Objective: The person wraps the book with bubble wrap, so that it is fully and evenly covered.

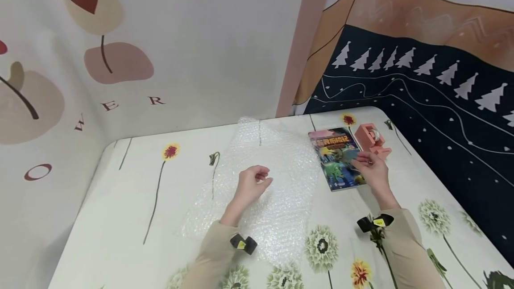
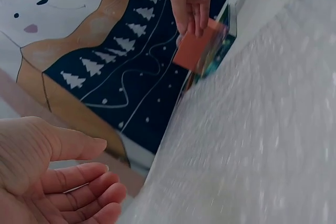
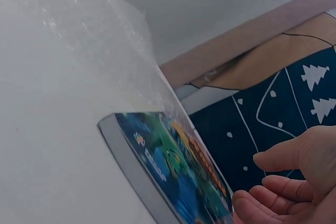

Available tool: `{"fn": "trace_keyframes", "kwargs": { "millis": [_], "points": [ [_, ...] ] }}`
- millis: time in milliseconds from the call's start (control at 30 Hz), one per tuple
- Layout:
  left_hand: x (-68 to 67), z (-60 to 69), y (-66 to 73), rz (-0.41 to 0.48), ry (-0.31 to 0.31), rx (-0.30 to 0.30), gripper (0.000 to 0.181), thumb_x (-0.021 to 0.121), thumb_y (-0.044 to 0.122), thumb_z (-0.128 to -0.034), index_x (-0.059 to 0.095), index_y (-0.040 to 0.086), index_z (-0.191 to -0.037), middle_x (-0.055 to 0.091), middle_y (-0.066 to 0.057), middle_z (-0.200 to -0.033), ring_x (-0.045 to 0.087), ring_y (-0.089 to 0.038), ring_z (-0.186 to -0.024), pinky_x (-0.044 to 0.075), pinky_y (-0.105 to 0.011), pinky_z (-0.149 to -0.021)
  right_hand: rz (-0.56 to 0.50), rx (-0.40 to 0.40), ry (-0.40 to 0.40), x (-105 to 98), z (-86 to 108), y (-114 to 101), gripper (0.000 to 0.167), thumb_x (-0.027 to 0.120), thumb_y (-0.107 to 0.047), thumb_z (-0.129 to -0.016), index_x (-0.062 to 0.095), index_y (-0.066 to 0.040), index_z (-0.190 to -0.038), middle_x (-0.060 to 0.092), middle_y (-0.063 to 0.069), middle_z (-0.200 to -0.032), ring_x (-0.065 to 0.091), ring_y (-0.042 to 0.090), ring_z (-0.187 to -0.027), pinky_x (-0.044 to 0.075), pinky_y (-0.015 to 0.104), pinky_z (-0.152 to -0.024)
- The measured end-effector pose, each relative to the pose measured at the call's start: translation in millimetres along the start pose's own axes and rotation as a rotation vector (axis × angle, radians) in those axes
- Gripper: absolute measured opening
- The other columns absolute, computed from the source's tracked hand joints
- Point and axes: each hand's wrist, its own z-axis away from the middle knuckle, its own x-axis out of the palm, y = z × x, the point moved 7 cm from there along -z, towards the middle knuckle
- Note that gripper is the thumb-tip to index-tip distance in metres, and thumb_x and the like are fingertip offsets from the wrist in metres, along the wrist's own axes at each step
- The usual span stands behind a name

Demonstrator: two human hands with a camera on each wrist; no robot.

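A thick paperback book (image 1: 335, 171) with a colourful cover of a green creature lies face up on the right part of the table. Over its right edge hovers my right hand (image 1: 373, 171), fingers loosely bent and nothing between them; the right wrist view also shows this hand (image 3: 299, 182) beside the book (image 3: 168, 161). A wide sheet of clear bubble wrap (image 1: 287, 191) is spread flat across the middle. Above the sheet is my left hand (image 1: 252, 184), holding nothing, its fingers relaxed and slightly curled with the thumb apart in the left wrist view.
Behind the book's right side stands a coral-pink tape dispenser (image 1: 364, 136) with a roll in it. The table (image 1: 132, 208) has a white cover printed with flowers. Patterned fabric walls (image 1: 201, 48) border its back, left and right sides.
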Motion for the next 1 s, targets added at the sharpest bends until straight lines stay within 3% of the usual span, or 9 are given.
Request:
{"fn": "trace_keyframes", "kwargs": {
  "millis": [233, 400, 600, 767, 867, 1000],
  "points": [
    [43.3, -8.3, 17.0, 0.056, -0.061, 0.06, 0.019, 0.069, -0.002, -0.0785, 0.065, -0.011, -0.095, 0.065, -0.019, -0.085, 0.061, -0.026, -0.076, 0.051, -0.025, -0.068, 0.05, 0.06, 0.026, -19.4, 7.7, 11.2, 0.037, 0.06, -0.028, -0.091, 0.055, -0.005, -0.121, 0.057, 0.008, -0.108, 0.053, 0.011, -0.089, 0.046, 0.013, -0.062],
    [71.3, -9.6, 26.0, 0.091, -0.108, 0.07, 0.019, 0.069, -0.001, -0.0795, 0.065, -0.011, -0.095, 0.065, -0.02, -0.086, 0.061, -0.027, -0.076, 0.05, -0.023, -0.068, 0.052, 0.08, 0.036, -28.4, 10.7, 18.5, 0.036, 0.06, -0.026, -0.091, 0.055, -0.005, -0.12, 0.059, 0.01, -0.108, 0.053, 0.003, -0.084, 0.047, 0.012, -0.063],
    [100.3, -13.4, 31.3, 0.115, -0.148, 0.007, 0.024, 0.069, 0.002, -0.0802, 0.065, -0.01, -0.101, 0.065, -0.019, -0.094, 0.062, -0.028, -0.082, 0.05, -0.024, -0.07, 0.057, 0.085, 0.045, -34.3, 13.1, 26.4, 0.037, 0.061, -0.024, -0.091, 0.055, -0.002, -0.12, 0.06, 0.015, -0.109, 0.051, -0.005, -0.078, 0.046, 0.01, -0.062],
    [121.0, -19.8, 37.5, 0.122, -0.136, -0.021, 0.028, 0.07, 0.005, -0.0798, 0.065, -0.009, -0.103, 0.066, -0.017, -0.095, 0.063, -0.024, -0.082, 0.05, -0.02, -0.07, 0.091, 0.105, 0.076, -40.9, 13.5, 32.4, 0.035, 0.06, -0.02, -0.09, 0.056, -0.001, -0.119, 0.061, 0.015, -0.109, 0.05, -0.006, -0.076, 0.045, 0.01, -0.061],
    [131.3, -22.4, 41.1, 0.13, -0.123, -0.05, 0.032, 0.07, 0.007, -0.08, 0.064, -0.01, -0.107, 0.066, -0.017, -0.096, 0.063, -0.024, -0.083, 0.05, -0.021, -0.071, 0.112, 0.126, 0.072, -42.4, 15.6, 31.6, 0.034, 0.06, -0.019, -0.09, 0.056, -0.001, -0.119, 0.061, 0.014, -0.107, 0.05, -0.005, -0.075, 0.046, 0.011, -0.06],
    [144.4, -21.9, 44.0, 0.137, -0.124, -0.099, 0.042, 0.07, 0.008, -0.0803, 0.059, -0.013, -0.114, 0.062, -0.023, -0.106, 0.062, -0.03, -0.092, 0.052, -0.027, -0.076, 0.103, 0.17, 0.048, -43.0, 26.7, 13.4, 0.035, 0.061, -0.016, -0.09, 0.054, 0.004, -0.118, 0.06, 0.016, -0.104, 0.055, 0.007, -0.079, 0.045, 0.012, -0.057]
  ]
}}
